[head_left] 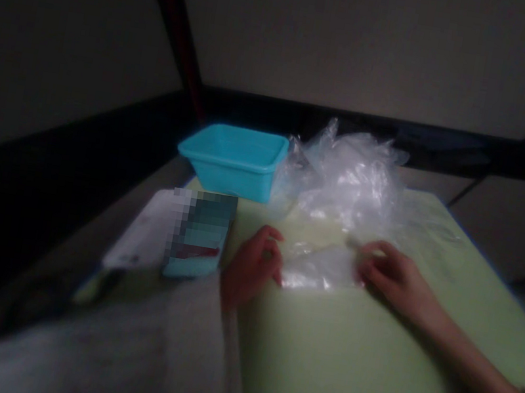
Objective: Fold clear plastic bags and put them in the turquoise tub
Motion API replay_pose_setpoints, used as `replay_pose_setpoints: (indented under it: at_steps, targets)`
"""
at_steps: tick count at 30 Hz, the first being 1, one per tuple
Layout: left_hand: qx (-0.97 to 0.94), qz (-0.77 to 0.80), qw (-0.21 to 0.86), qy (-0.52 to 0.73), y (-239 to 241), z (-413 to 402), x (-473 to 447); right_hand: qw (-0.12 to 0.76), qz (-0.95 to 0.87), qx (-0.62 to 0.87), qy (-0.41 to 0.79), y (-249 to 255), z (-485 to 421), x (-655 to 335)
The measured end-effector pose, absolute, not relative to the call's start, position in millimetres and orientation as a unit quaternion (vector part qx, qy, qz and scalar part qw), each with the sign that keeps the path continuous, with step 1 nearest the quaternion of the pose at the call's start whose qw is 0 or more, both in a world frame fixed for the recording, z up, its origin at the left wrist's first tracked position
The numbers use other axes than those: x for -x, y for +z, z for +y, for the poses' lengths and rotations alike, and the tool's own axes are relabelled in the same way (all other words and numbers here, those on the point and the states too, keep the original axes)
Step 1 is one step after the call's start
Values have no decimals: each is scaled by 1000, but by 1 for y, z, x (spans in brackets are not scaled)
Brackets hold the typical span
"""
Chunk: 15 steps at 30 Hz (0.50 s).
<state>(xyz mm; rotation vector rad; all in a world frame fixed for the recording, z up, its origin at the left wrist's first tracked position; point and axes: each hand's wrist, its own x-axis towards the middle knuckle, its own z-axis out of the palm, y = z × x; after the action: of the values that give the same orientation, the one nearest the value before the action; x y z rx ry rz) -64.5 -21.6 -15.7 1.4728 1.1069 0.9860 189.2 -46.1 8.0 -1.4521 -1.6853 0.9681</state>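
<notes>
A small clear plastic bag [318, 268] lies flat on the pale green table [339, 368]. My left hand [251, 268] has its curled fingers closed on the bag's left edge. My right hand [388, 269] pinches the bag's right edge. Just behind the bag sits a heap of crumpled clear plastic bags [349, 180]. The picture is dim and blurred, so I cannot see whether anything is inside the bag.
A turquoise plastic tub [233, 160] stands at the table's back left. A teal box with a blurred front [199, 236] lies left of my left hand, with a white sheet [147, 231] beside it. My grey sleeve [119, 346] covers the near left.
</notes>
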Motion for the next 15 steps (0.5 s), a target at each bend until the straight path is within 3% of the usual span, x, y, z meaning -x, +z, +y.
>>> replay_pose_setpoints:
  at_steps: [15]
  targets:
    - [-610,472,497,398,-14,-23,64,347,-676,601,248,0,-47,-183]
